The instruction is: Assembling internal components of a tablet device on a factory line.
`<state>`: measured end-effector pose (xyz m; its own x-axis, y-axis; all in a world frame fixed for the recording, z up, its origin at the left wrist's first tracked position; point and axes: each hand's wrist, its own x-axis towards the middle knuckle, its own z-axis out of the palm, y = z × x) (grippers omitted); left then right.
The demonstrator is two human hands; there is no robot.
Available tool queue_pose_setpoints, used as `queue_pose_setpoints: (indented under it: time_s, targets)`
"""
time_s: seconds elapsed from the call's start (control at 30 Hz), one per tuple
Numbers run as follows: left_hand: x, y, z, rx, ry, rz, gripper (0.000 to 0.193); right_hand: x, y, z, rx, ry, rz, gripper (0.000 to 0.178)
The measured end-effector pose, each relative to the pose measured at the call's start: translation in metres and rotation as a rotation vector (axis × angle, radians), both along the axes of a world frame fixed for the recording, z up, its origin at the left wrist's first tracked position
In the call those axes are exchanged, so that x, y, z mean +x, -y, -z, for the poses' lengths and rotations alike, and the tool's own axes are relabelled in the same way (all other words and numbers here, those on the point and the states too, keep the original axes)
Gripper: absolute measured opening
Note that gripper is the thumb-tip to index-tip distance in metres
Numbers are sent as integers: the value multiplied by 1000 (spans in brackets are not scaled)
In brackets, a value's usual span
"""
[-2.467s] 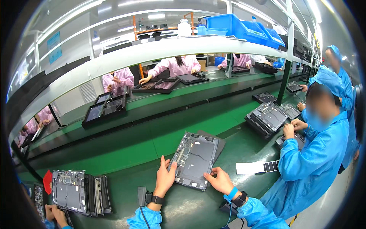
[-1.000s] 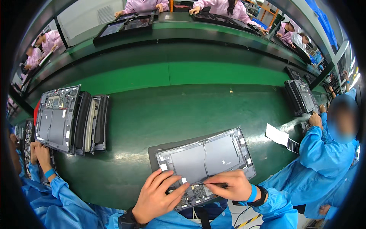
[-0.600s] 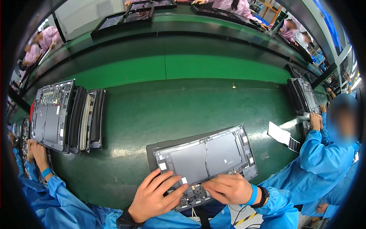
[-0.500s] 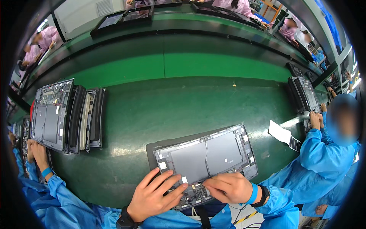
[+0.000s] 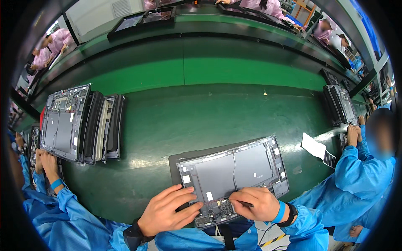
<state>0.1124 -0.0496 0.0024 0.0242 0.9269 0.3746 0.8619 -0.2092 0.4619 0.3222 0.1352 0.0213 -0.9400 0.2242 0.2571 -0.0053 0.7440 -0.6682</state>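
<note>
An opened tablet [image 5: 215, 175] lies tilted on a dark flat panel [image 5: 173, 161] at the near middle of the bench. Its inside shows large grey battery cells, a thin cable down the middle and a circuit board [image 5: 222, 209] along the near edge. My left hand [image 5: 169, 209] is open, fingers spread over the tablet's near left corner. My right hand [image 5: 256, 204] pinches a slim black tool [image 5: 246, 203] just above the board's right part; its tip is hidden by the fingers, so its exact kind cannot be told.
Several opened tablets [image 5: 67, 121] stand stacked at the left, beside a co-worker's hands [image 5: 48, 163]. A white sheet [image 5: 313, 144] with a black striped end lies at the right. Farther right are another stack [image 5: 341, 104] and a co-worker in blue [image 5: 356, 175]. A raised ledge [image 5: 184, 42] runs behind.
The whole view has shifted slightly, with the bench things appearing farther right. My right hand has turned a little, and the black tool now shows in it. My left hand stays at the tablet's corner.
</note>
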Motion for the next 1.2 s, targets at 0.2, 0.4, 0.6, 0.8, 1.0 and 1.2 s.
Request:
queue_pose_setpoints:
  time_s: [0.2,0.4,0.6,0.8,1.0,1.2]
  targets:
    - [-3,-3,-3,-14,-37,48,26,0,2,3,-41,-9,30,16]
    - [-3,1,4,8,8,17,25,1,0,10,-78,-61,26,22]
    - [18,30,-5,3,76,-452,43,27,-24,-10,-42,-311,178,15]
    - [16,11,-15,-114,121,-531,64,72,-36,18,-254,-423,779,21]
    - [-19,-67,-30,-228,162,-292,61,67,-3,48,-221,-325,836,15]
    - [-17,-57,-35,-769,224,-282,61,38,-16,45,-398,-433,845,15]
